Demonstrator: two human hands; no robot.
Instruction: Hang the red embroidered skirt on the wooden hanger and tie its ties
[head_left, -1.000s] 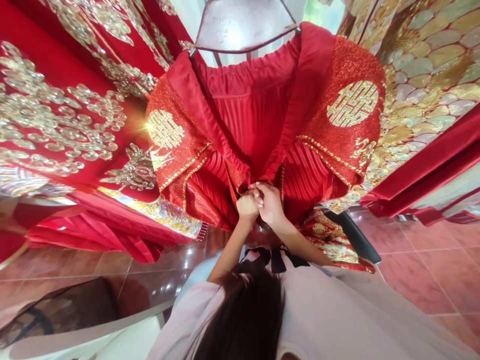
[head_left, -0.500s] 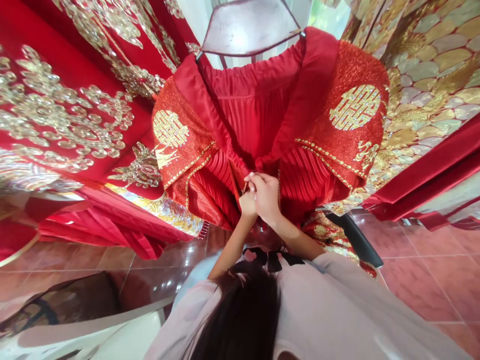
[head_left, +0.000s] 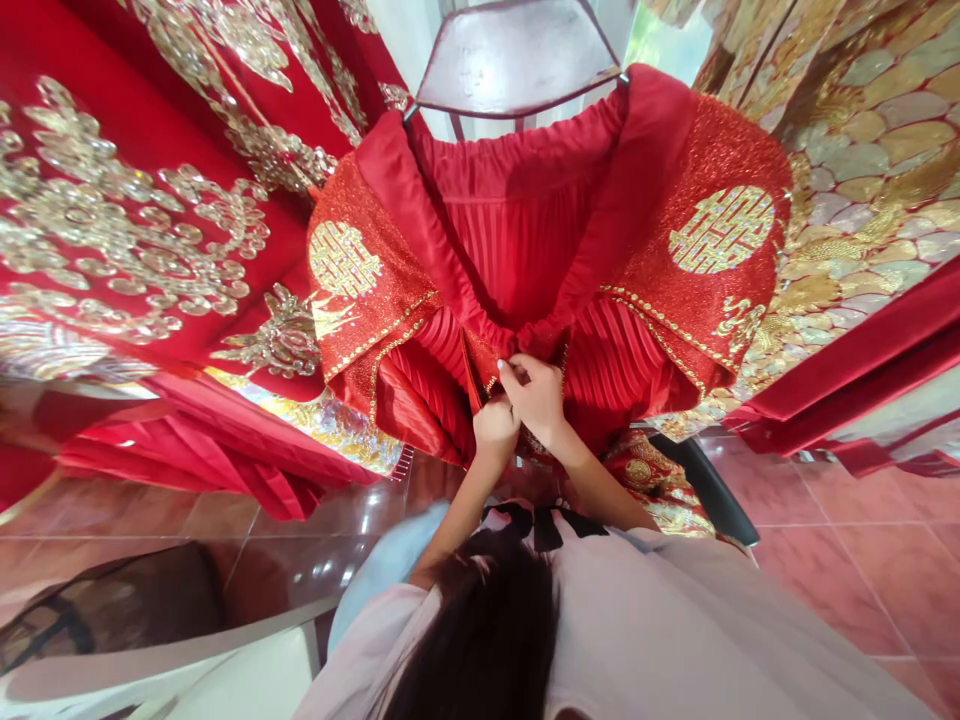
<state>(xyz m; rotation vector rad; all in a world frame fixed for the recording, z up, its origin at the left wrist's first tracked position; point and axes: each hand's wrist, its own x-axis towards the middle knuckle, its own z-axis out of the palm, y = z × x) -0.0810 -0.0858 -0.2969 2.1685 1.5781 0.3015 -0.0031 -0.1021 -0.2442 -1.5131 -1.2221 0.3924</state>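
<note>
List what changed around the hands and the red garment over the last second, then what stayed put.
Little changed. The right hand rose a little over the left hand half a second ago and has settled back beside it; the whole view also drifted slightly. Both hands stay pinched together on the front edges of the red pleated garment with gold embroidered panels, which still hangs from the dark hanger. The red and gold fabrics alongside are unchanged.

Bright daylight from the window (head_left: 652,30) behind, glossy glare on floor tiles (head_left: 337,560), strong wide-angle bending at the edges.
</note>
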